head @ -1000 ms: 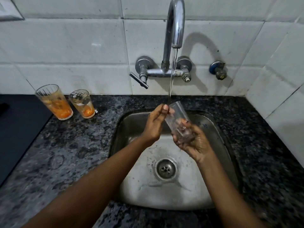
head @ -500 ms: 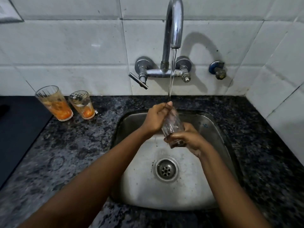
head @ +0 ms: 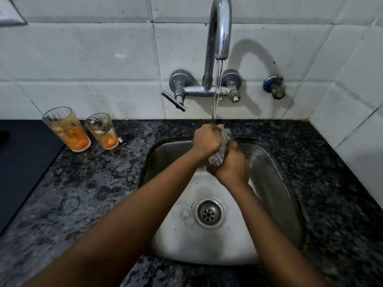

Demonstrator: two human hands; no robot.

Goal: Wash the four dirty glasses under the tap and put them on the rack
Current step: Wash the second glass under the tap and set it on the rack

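Both hands close on one clear glass [head: 222, 145] held over the sink [head: 275, 183], just below the running tap [head: 219, 27]: the left hand [head: 206, 141] has its fingers curled over the rim end at 12 o'clock, and the right hand [head: 232, 167] wraps the base end at 5 o'clock, fingers folded round it. Only a blurred strip of the glass shows between the two fists; its mouth and bottom are hidden, so whether any dirt remains inside cannot be told. The stream of water [head: 216, 94] falls onto the left knuckles and the rim. No writing or brand is readable anywhere. Out at 9 o'clock, well apart on the dark speckled counter [head: 93, 183], stand two dirty glasses with orange dregs, a taller glass [head: 66, 129] and just beside it a shorter glass [head: 102, 131]. The drain [head: 209, 213] lies at 6 o'clock between the forearms. A blue-capped valve [head: 274, 88] sits on the tiled wall [head: 83, 59] at 2 o'clock.
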